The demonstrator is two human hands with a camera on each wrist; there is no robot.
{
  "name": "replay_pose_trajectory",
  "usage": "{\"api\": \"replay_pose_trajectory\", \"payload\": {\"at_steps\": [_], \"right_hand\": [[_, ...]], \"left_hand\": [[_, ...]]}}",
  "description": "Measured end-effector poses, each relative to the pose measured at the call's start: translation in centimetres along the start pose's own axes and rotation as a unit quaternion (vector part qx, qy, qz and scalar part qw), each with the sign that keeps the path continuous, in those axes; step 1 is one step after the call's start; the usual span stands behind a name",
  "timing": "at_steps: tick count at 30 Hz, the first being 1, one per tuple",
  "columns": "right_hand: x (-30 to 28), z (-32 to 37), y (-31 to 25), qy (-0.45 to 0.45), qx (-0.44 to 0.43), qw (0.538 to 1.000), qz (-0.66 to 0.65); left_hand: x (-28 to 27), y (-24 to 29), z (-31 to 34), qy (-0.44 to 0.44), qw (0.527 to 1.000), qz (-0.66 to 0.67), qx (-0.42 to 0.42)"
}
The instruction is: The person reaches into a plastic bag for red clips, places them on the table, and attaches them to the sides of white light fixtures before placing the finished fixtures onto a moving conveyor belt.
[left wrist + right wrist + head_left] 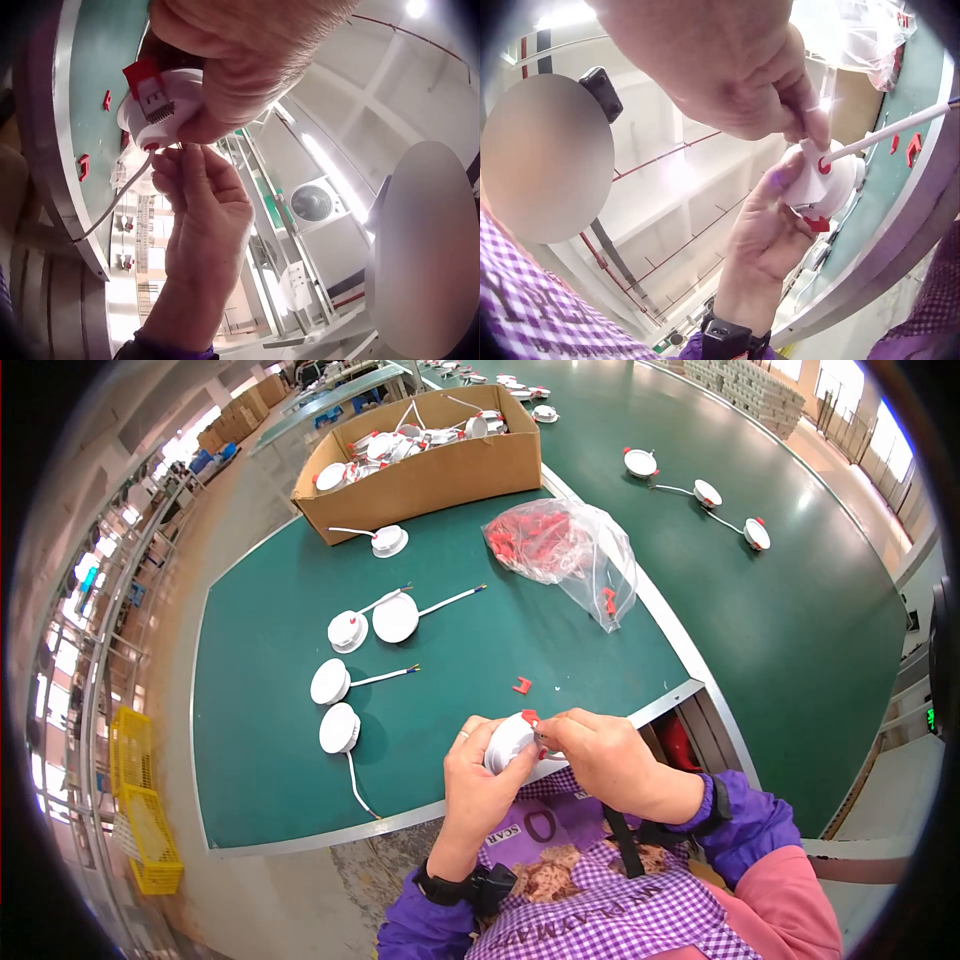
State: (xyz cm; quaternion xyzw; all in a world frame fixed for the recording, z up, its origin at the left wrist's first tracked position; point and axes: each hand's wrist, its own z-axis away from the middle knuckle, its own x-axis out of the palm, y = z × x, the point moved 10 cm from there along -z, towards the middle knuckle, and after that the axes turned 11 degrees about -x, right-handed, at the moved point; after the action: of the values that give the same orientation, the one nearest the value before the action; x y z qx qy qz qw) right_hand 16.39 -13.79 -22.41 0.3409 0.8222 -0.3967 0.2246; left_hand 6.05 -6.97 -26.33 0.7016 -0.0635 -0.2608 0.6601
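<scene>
Just over the table's near edge, my left hand grips a white round downlight by its body. A red clip with a metal spring sits on one side of the lamp. Its white cable leaves through a red grommet. My right hand pinches at the lamp's other side with thumb and fingertips. Thin metal shows beside those fingertips in the left wrist view; I cannot tell exactly which small part they hold. A loose red clip lies on the green tabletop ahead of the hands.
Several white downlights with cables lie on the left of the table. A cardboard box full of lamps stands at the back. A clear bag of red clips lies right of centre. More lamps rest on the green conveyor.
</scene>
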Motion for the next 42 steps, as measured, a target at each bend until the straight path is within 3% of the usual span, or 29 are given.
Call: {"api": "replay_pose_trajectory", "payload": {"at_steps": [7,14,16,18,20,22,24,26,28,30,31,32,33,34,36,38,40,42], "right_hand": [[0.4,0.3,0.1,-0.005,0.024,0.999,-0.025],[-1.2,0.5,2.8,0.051,0.174,0.97,-0.163],[-0.6,0.7,2.7,0.012,0.203,0.948,-0.245],[-1.3,0.7,2.4,-0.009,0.221,0.949,-0.224],[-1.5,0.3,1.3,-0.052,0.171,0.967,-0.181],[-1.6,0.6,1.0,-0.048,0.173,0.966,-0.183],[-1.6,1.0,1.5,-0.033,0.166,0.968,-0.184],[-1.8,1.6,1.8,-0.041,0.186,0.965,-0.182],[-2.1,2.1,2.3,-0.049,0.206,0.96,-0.182],[-2.9,2.2,3.1,-0.074,0.182,0.975,-0.099],[-3.7,2.5,4.2,-0.073,0.202,0.971,-0.102],[-6.5,2.3,4.7,-0.006,0.181,0.983,-0.025],[-9.4,3.1,6.1,0.021,0.269,0.962,0.037],[-12.6,4.2,8.0,0.092,0.274,0.953,0.085],[-18.1,4.4,6.9,0.214,0.213,0.902,0.308],[-17.5,3.9,7.8,0.228,0.186,0.924,0.243],[-12.4,2.0,10.0,0.129,0.216,0.965,0.069],[-8.3,-1.0,10.4,0.049,0.117,0.985,0.117]], "left_hand": [[0.2,0.1,-0.2,-0.02,0.999,-0.02,0.015],[0.5,1.8,0.3,-0.061,0.996,0.018,0.057],[1.4,0.7,0.5,-0.112,0.988,0.1,-0.022],[1.9,0.7,0.9,-0.135,0.987,0.078,-0.027],[1.6,1.4,1.2,-0.095,0.995,0.024,0.018],[2.3,1.6,1.4,-0.108,0.993,0.035,0.016],[2.7,0.1,1.6,-0.115,0.989,0.077,-0.051],[3.4,0.1,1.7,-0.129,0.988,0.076,-0.039],[4.8,-0.9,1.8,-0.167,0.974,0.125,-0.091],[6.0,-0.7,1.1,-0.186,0.974,0.109,-0.069],[6.6,-0.3,0.8,-0.199,0.974,0.095,-0.048],[6.2,0.1,0.4,-0.201,0.974,0.097,-0.043],[3.8,1.2,-0.3,-0.126,0.992,0.022,0.008],[1.2,2.3,-0.7,-0.048,0.996,-0.055,0.058],[-4.3,1.8,-1.5,0.065,0.991,-0.109,0.033],[-8.5,0.8,-1.7,0.127,0.961,-0.243,0.038],[-11.0,0.5,-1.6,0.177,0.908,-0.374,0.063],[-12.4,-0.3,-1.7,0.182,0.89,-0.416,0.036]]}}
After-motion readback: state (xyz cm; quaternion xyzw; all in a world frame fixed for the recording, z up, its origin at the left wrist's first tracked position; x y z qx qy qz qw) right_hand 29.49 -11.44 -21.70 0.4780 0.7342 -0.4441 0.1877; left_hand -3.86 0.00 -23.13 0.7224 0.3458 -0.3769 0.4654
